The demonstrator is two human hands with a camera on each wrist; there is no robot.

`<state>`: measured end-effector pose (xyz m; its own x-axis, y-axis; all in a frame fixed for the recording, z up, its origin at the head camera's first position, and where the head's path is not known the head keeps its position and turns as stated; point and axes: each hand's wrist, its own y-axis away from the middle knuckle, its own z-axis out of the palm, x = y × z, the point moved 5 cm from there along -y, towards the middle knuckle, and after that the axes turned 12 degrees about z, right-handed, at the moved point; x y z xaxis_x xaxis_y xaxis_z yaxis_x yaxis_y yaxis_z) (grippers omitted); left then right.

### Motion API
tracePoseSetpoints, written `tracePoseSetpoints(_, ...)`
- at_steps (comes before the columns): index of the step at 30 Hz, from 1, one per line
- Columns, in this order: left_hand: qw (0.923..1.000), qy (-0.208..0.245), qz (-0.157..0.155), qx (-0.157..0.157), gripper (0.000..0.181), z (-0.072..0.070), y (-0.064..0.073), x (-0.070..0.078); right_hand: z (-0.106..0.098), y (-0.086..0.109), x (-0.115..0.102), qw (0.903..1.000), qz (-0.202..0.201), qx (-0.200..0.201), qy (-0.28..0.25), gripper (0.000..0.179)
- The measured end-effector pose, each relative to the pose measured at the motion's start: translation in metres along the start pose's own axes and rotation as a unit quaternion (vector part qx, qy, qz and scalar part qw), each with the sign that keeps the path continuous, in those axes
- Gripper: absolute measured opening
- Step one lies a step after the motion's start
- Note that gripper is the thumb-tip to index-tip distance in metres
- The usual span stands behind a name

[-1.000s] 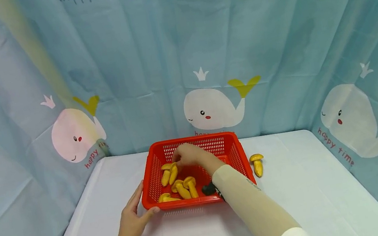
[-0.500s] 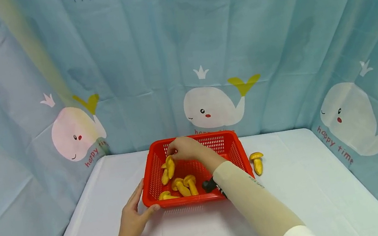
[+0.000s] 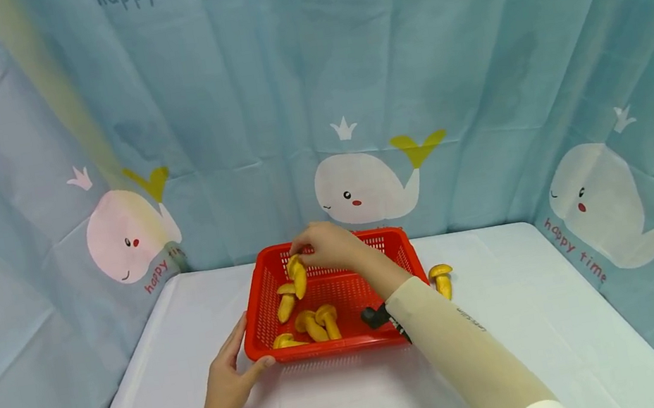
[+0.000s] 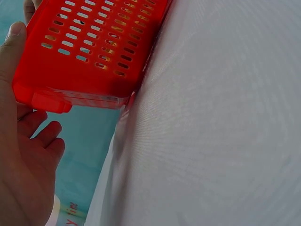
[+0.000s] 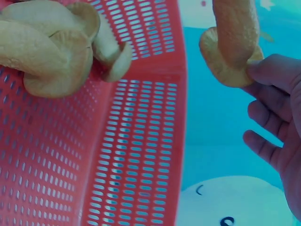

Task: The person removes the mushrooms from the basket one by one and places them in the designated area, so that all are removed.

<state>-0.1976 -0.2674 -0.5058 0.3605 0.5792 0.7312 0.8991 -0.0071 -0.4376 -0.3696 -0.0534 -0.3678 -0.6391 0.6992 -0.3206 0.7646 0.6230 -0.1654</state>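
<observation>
My right hand [image 3: 331, 244] pinches a yellow mushroom [image 3: 300, 281] above the back left of a red slotted plastic basket [image 3: 337, 347]. In the right wrist view, thumb and index finger hold that mushroom [image 5: 236, 35] by the edge of its cap, stem pointing away, beyond the basket wall [image 5: 181, 141]. Several more mushrooms [image 3: 286, 303] lie in the left half of the basket. My left hand [image 3: 230, 382] holds the basket's front left corner. Its thumb is at the front rim, and its fingers lie along the left side, partly under the rim in the left wrist view.
Another yellow mushroom [image 3: 441, 278] lies on the white table [image 3: 552, 325], just right of the basket. A blue curtain [image 3: 259, 100] with whale prints hangs behind and at both sides. A black wrist device [image 3: 380, 317] hangs under the right forearm, over the basket.
My right hand has lifted the mushroom up from beside another one, toward the basket's back rim. The left hand keeps its place at the corner, and the basket stays put.
</observation>
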Motion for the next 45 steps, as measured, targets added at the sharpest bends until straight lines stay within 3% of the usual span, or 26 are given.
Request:
tracePoseSetpoints(19, 1.0000, 0.008, 0.001, 0.002, 0.094, -0.001, -0.002, -0.003, -0.053, 0.048, -0.006, 0.9915, -0.049, 0.121, -0.004, 0.016)
tracePoseSetpoints(25, 1.0000, 0.002, 0.008, 0.003, 0.096, 0.000, 0.000, -0.003, -0.058, 0.066, 0.002, 0.9893, -0.031, 0.142, 0.010, 0.014)
tracePoseSetpoints(45, 0.9999, 0.008, 0.006, 0.004, 0.095, 0.001, 0.001, -0.004, -0.059, 0.131, 0.032, 0.9761, 0.020, 0.209, -0.054, 0.015)
